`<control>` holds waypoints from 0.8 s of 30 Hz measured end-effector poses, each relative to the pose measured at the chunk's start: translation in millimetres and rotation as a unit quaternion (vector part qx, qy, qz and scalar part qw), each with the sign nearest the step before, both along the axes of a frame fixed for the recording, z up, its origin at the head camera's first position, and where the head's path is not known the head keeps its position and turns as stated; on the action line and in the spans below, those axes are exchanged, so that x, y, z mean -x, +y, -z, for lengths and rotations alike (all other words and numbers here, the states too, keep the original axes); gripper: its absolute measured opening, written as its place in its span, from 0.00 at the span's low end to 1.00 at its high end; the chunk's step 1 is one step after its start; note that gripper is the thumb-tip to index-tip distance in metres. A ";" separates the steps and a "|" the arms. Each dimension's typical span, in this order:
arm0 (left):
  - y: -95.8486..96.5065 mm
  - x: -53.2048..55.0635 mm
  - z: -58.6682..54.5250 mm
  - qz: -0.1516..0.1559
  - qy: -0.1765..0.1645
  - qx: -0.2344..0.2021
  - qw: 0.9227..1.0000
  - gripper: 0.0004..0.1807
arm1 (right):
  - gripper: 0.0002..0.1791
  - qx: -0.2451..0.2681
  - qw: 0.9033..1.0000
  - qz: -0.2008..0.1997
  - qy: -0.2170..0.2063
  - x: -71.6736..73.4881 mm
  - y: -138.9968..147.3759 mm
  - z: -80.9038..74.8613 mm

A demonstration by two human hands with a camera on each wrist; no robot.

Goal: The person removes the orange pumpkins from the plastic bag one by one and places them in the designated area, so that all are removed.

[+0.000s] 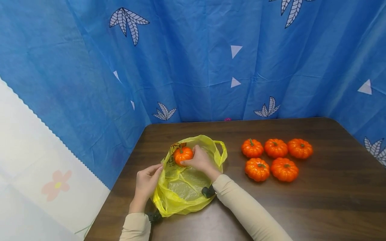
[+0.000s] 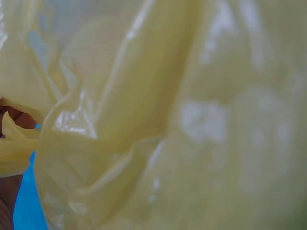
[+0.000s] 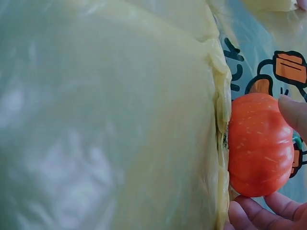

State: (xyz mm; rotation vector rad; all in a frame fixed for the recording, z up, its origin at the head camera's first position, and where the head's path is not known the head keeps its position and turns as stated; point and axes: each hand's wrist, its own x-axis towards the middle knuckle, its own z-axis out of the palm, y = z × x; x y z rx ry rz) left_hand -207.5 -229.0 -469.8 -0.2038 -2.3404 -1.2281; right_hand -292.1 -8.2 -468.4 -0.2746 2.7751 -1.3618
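A yellow plastic bag [image 1: 181, 201] lies on the table with its mouth spread wide. My left hand [image 1: 146, 182] pinches the left edge of that mouth between thumb and fingers. Inside the opening, my right hand [image 1: 200, 160] grips a small orange pumpkin [image 1: 183, 156] with a green stem. In the right wrist view the thumb and fingers close around the pumpkin [image 3: 261, 146], which sits against the bag's printed inner side. Yellow plastic [image 2: 144, 143] fills most of the left wrist view, and only part of the left hand's fingers shows there.
Several more orange pumpkins [image 1: 275, 148] stand in two rows on the brown table [image 1: 331, 194], right of the bag. A blue curtain [image 1: 193, 67] hangs behind the table's far edge. White cloth [image 1: 36, 160] with a flower hangs at the left.
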 end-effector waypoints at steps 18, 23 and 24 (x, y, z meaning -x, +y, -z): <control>-1.0 0.5 0.5 -0.001 0.015 0.002 1.000 0.07 | 0.31 0.002 1.000 -0.024 0.004 -2.2 4.3 1.6; -1.6 0.5 1.2 -0.006 0.015 0.013 1.000 0.07 | 0.29 0.003 0.999 -0.042 0.009 -3.2 7.7 -0.1; -1.7 0.5 1.1 -0.006 0.015 0.014 1.000 0.07 | 0.29 0.004 0.999 -0.044 0.011 -3.4 8.4 -0.7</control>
